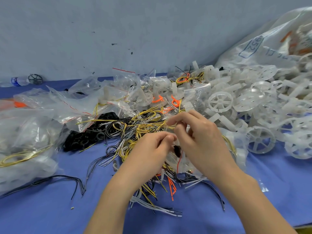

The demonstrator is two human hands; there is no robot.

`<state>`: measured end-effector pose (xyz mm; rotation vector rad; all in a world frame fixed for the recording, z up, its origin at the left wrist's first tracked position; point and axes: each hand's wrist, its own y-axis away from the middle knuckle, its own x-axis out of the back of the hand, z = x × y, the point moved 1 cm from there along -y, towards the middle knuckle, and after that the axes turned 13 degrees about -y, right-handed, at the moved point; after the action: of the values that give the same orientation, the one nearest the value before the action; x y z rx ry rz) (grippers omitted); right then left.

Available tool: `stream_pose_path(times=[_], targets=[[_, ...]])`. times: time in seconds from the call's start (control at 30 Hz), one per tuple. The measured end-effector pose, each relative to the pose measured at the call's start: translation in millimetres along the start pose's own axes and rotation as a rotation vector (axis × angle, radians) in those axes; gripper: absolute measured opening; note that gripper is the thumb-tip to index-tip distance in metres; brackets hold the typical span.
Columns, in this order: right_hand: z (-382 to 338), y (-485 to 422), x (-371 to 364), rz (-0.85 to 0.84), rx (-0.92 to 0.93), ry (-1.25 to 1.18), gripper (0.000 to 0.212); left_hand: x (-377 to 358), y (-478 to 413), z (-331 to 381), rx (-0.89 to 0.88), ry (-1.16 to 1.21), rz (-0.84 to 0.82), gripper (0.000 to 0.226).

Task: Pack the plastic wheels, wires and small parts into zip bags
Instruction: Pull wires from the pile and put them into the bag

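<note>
Pinching a small clear zip bag [173,162], both hands meet in the middle of the blue table [50,208]. The left hand [152,149] has its fingers curled and nips the near side of the bag's top. The right hand [200,139] nips the far side with its thumb and fingertips. The bag hangs between the two hands, just above a heap of wires [145,122]. Inside the bag is a small black part [177,149] and a thin orange wire [179,160]. The plastic is shiny and crumpled, so what else is in it is hard to see.

The wires are yellow, black, white and orange, and they lie tangled under and around the hands. To the right is a big pile of white plastic wheels [236,102], touching the wire heap. Left of the wires sits a pile of black rings [84,135]. More clear bags [67,102] lie crumpled on the left and far side. A large see-through sack [270,39] with blue print leans at the far right. A water bottle [16,81] lies on its side at the far left, by the wall, with a dark wheel [35,79] just beside it.
</note>
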<state>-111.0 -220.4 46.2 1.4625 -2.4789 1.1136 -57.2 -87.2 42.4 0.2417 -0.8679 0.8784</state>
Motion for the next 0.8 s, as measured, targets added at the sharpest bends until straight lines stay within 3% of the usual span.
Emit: stream_pose_path(times=[0.2, 0.37, 0.5, 0.57, 0.63, 0.73, 0.8], targets=[[0.8, -2.1, -0.1, -0.003, 0.003, -0.040, 0.020, 2.3, 3.1, -2.6, 0.052, 0.066, -0.050, 0.031], [6.8, -14.8, 8.5, 0.051, 0.013, -0.023, 0.023, 13.4, 5.5, -6.9, 0.121, 0.148, 0.012, 0.035], [22.7, -25.3, 14.6, -0.114, -0.057, 0.209, 0.029, 22.0, 20.1, -8.1, 0.260, 0.133, -0.397, 0.050], [29.2, -28.8, 12.7, -0.218, -0.084, 0.301, 0.033, 20.0, 28.1, -5.8, 0.227, 0.128, -0.599, 0.046], [33.9, -32.6, 8.0, -0.293, -0.103, 0.314, 0.036, 15.3, 32.5, -4.0, 0.186, 0.156, -0.683, 0.035], [42.4, -42.3, 2.2, -0.400, -0.144, 0.256, 0.039, 10.2, 32.8, -3.2, 0.156, 0.176, -0.624, 0.020], [48.8, -48.9, 0.8, -0.465, -0.202, 0.093, 0.036, 12.3, 30.0, -5.8, 0.153, 0.201, -0.520, 0.019]])
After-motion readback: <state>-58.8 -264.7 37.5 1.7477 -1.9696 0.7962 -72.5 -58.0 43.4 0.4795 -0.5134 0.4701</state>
